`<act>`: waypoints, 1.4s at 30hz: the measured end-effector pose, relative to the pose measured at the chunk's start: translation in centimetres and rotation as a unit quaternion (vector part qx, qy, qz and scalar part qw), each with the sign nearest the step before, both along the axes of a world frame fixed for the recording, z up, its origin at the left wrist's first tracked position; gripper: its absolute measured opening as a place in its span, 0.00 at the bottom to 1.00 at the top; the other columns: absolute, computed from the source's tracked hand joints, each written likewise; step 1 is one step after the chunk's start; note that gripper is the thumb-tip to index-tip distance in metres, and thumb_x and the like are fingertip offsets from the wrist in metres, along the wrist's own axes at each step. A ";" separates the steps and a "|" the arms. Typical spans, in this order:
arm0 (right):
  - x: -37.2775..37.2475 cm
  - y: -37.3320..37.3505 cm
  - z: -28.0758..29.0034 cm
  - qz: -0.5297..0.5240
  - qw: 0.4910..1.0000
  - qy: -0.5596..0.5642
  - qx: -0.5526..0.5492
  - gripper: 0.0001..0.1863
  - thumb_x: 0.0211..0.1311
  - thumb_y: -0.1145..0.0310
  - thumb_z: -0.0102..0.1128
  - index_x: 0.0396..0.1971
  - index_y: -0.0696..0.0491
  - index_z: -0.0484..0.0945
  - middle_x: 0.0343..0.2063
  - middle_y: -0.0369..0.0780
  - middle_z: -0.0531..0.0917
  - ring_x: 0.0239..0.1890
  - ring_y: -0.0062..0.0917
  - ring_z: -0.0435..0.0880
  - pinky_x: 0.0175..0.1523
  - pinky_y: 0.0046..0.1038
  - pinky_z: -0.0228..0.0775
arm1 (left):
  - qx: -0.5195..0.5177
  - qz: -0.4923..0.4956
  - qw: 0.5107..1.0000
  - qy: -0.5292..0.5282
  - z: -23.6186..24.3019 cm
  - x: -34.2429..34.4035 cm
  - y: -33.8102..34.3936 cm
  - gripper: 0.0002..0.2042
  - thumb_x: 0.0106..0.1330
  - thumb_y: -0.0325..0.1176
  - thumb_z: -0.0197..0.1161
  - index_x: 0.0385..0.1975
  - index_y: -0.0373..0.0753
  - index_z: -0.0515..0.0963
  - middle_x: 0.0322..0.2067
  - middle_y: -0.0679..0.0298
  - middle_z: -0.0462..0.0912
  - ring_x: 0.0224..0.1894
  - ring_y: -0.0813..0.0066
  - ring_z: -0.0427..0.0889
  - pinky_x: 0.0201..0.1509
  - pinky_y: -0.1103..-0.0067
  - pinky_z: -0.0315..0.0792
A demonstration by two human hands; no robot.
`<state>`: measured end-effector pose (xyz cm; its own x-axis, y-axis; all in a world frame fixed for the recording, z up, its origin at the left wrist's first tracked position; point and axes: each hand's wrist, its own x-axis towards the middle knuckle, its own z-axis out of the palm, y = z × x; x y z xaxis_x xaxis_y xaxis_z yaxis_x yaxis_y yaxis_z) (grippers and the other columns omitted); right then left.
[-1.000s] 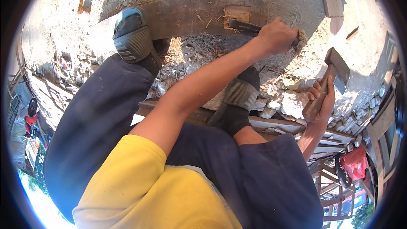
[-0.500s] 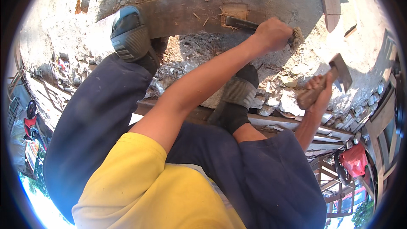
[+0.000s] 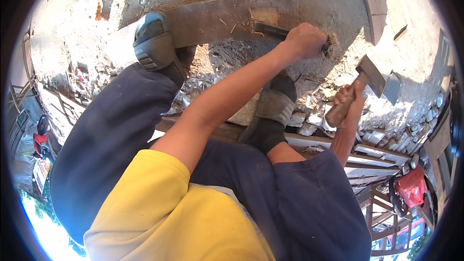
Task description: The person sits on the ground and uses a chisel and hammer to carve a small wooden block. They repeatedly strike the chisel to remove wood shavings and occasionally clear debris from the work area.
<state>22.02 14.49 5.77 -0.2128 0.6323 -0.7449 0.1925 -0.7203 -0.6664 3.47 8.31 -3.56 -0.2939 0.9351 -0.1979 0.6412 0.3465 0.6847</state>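
Left hand (image 3: 307, 41) clenched round a chisel (image 3: 271, 29), blade at a notch's (image 3: 266, 15) near edge, toward the board's (image 3: 208, 21) right end, right hand (image 3: 356, 99), fingers curled round a hammer (image 3: 372, 76), beyond that end

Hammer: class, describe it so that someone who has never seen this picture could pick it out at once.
Start at the long brown board near the top, then go right and down to the right hand. In its grip is the hammer. A wooden handle and blocky dark head set it apart from the slim, dark tool in the left hand.
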 end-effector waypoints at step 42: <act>5.9 -6.7 -7.1 -0.015 0.979 0.088 -0.184 0.17 0.59 0.52 0.56 0.26 0.51 0.67 0.14 0.33 0.67 0.12 0.18 0.65 0.20 0.23 0.61 | -0.095 -0.001 0.995 -0.006 3.2 -9.1 -11.6 0.14 0.48 0.37 0.65 0.27 0.31 0.78 0.26 0.47 0.79 0.32 0.50 0.79 0.37 0.68 0.73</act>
